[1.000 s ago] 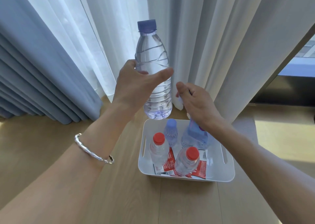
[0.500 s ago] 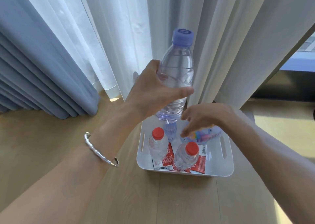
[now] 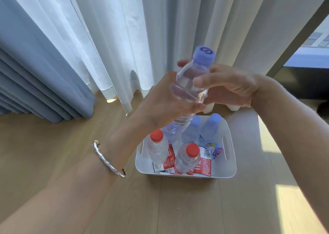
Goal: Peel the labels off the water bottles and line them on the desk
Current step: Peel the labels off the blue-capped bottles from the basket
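A clear, label-free water bottle with a purple cap is held tilted above the white bin. My left hand grips its middle from the left. My right hand wraps the upper part from the right, thumb across the front. Inside the bin stand two red-capped bottles and two purple-capped bottles. Peeled red labels and a crumpled colourful label lie on the bin's floor.
The bin sits on a wooden desk. White sheer curtains and blue drapes hang behind it. A dark window frame is at the right.
The bottle moved right and tilted its cap toward me. My right hand rose from the bin, where it left the colourful label, and took hold of the bottle's upper part.
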Available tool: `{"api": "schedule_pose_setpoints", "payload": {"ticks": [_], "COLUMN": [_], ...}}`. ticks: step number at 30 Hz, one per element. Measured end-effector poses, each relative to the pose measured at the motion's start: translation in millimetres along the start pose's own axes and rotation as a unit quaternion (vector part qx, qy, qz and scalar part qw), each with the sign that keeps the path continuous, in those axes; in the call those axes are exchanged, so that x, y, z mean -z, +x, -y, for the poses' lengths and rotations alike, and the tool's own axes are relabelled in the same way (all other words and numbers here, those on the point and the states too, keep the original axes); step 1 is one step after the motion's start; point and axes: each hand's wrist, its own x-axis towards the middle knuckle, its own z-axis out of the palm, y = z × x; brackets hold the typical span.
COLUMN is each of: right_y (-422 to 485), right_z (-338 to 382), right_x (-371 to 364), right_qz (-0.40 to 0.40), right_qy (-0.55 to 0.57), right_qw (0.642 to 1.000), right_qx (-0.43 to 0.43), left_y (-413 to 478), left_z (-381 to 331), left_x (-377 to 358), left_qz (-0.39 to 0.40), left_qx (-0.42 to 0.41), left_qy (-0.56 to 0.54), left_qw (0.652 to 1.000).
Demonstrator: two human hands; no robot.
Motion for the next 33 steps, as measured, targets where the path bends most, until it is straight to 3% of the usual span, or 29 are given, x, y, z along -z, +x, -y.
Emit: {"api": "schedule_pose_setpoints", "payload": {"ticks": [4, 6, 15, 20, 27, 33], "right_y": [4, 3, -13, -27, -37, -41], "right_z": [-6, -8, -22, -20, -62, -112], "right_x": [-4, -7, 0, 9, 18, 21], "right_qz": [-0.167, -0.191, -0.206, -0.224, -0.123, -0.115], "right_qy": [-0.193, -0.255, -0.306, -0.296, -0.322, -0.324], "right_qw": [0.967, 0.948, 0.927, 0.926, 0.924, 0.92], "right_qx": [0.008, 0.002, -0.072, -0.075, -0.166, -0.187], "left_y": [1, 0, 8, 13, 19, 20], "left_z": [-3, -3, -15, -23, -10, 4], "left_x": [-10, -14, -29, -35, -43, -63], "left_qz": [0.047, 0.061, 0.131, 0.142, 0.261, 0.254], "left_qx": [-0.019, -0.004, 0.003, 0.002, 0.04, 0.017], "left_qy": [0.06, 0.093, 0.241, 0.227, 0.301, 0.337], "left_qw": [0.997, 0.994, 0.962, 0.963, 0.916, 0.907]}}
